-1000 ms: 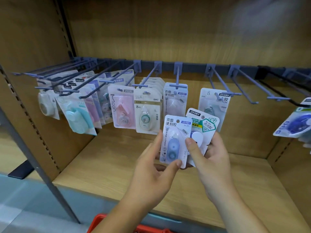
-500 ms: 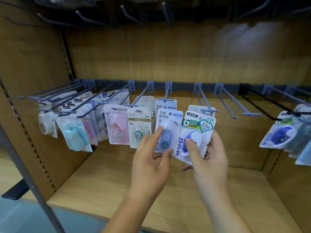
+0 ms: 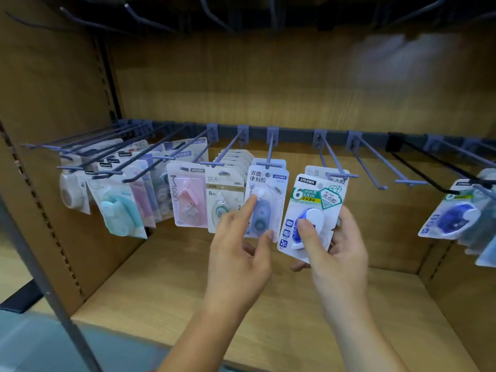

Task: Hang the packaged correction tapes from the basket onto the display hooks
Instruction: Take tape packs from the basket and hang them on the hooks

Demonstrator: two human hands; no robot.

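Observation:
My left hand point(image 3: 239, 248) pinches a pale blue tape pack point(image 3: 265, 205) between forefinger and thumb, its hang hole just under the tip of a grey hook point(image 3: 269, 157) where a like pack hangs behind. My right hand point(image 3: 335, 248) holds a white-and-blue tape pack point(image 3: 308, 210) with a green label, thumb on its blister, in front of the hook to the right point(image 3: 332, 162), which carries one pack point(image 3: 319, 171). The basket is out of view.
A rail of grey hooks point(image 3: 295, 131) crosses the wooden bay. Packs fill the left hooks point(image 3: 120, 208); two hooks right of centre point(image 3: 375, 167) are bare. More blue packs point(image 3: 451, 213) hang at far right. A wooden shelf point(image 3: 188, 304) lies below; an upright post point(image 3: 53, 296) stands at left.
Both hands rose toward the hooks. The left hand carried the pale blue pack up and away from the right hand's pack. The red basket dropped out of view.

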